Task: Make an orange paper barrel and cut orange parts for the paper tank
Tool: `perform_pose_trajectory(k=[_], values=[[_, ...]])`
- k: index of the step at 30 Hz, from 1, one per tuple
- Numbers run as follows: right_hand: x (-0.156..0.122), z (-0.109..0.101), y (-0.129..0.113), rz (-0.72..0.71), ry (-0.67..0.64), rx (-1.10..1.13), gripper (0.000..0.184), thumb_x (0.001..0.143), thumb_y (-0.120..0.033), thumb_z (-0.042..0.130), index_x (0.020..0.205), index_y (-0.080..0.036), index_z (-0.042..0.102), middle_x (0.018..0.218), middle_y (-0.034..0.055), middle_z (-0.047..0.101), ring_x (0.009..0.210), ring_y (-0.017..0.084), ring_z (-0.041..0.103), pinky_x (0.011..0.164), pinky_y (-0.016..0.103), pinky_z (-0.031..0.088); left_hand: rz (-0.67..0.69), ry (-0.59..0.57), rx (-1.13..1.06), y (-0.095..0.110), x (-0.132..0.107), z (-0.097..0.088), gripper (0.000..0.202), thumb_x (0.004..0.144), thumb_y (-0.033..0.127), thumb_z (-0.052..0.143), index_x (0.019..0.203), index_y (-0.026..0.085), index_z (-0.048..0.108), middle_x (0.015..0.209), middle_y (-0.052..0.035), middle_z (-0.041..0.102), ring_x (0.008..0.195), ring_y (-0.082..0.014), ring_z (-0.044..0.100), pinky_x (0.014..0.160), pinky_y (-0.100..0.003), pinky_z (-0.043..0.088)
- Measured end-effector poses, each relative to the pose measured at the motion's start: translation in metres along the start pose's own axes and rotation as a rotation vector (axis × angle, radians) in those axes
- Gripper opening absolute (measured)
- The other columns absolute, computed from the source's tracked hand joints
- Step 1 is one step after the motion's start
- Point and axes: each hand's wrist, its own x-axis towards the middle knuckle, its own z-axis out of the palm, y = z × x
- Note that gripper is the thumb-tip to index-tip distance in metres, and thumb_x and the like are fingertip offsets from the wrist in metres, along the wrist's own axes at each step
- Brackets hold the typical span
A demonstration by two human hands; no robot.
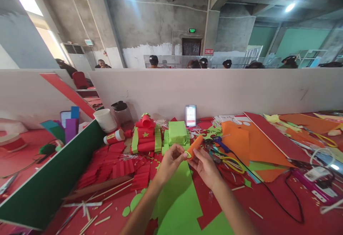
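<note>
Both my hands meet over the green paper sheet [177,192] at the middle of the red table. My right hand [205,165] is closed around an orange paper tube [195,145], which tilts up to the right. At the tube's lower end my left hand [173,160] pinches a small yellow-green paper piece [188,154]. Just beyond stands a green paper-wrapped box [177,133] on a green base. To its left is a red and green paper model tank [145,136] with a yellow star.
Folded red paper strips [112,169] fill a box beside the dark green divider [53,174]. A blue glue gun [222,144], yellow-handled scissors [233,164] and orange sheets [257,145] lie right. A phone [190,115] leans against the white partition [214,92]. Wooden sticks [88,224] lie front left.
</note>
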Motion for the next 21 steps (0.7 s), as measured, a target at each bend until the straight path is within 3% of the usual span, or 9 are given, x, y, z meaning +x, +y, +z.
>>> perform_pose_trajectory(k=[8, 13, 17, 21], values=[[-0.0034, 0.0019, -0.001, 0.03, -0.016, 0.045, 0.022, 0.075, -0.025, 0.082, 0.091, -0.018, 0.07, 0.09, 0.0016, 0.074, 0.082, 0.013, 0.069, 0.078, 0.025, 0.058, 0.014, 0.004, 0.042, 0.0012, -0.0001, 0.0009, 0.024, 0.08, 0.035, 0.072, 0.083, 0.015, 0.058, 0.074, 0.0009, 0.057, 0.067, -0.0104, 0.055, 0.062, -0.02, 0.044], [-0.0027, 0.0005, -0.0012, 0.04, 0.024, 0.047, 0.023, 0.072, -0.024, 0.084, 0.09, -0.018, 0.07, 0.085, 0.0003, 0.072, 0.072, 0.01, 0.066, 0.063, 0.019, 0.057, 0.052, 0.06, 0.07, -0.0025, -0.0019, 0.0037, 0.023, 0.08, 0.031, 0.072, 0.09, 0.017, 0.057, 0.078, 0.0008, 0.06, 0.07, -0.0119, 0.06, 0.064, -0.021, 0.048], [-0.0028, 0.0008, -0.0002, 0.011, 0.074, 0.059, 0.025, 0.068, -0.021, 0.087, 0.087, -0.019, 0.07, 0.083, -0.0017, 0.072, 0.07, 0.009, 0.066, 0.063, 0.018, 0.057, 0.116, 0.152, 0.223, -0.0057, -0.004, 0.0056, 0.018, 0.082, 0.027, 0.069, 0.097, 0.018, 0.061, 0.079, 0.0, 0.064, 0.072, -0.0135, 0.063, 0.067, -0.023, 0.051], [-0.0028, 0.0025, 0.0009, -0.02, 0.072, 0.079, 0.025, 0.064, -0.02, 0.088, 0.082, -0.019, 0.07, 0.083, -0.0015, 0.072, 0.074, 0.011, 0.067, 0.069, 0.02, 0.059, 0.176, 0.17, 0.369, -0.0062, -0.0053, 0.0066, 0.015, 0.087, 0.024, 0.062, 0.1, 0.02, 0.067, 0.088, -0.0031, 0.069, 0.077, -0.015, 0.067, 0.072, -0.025, 0.054]])
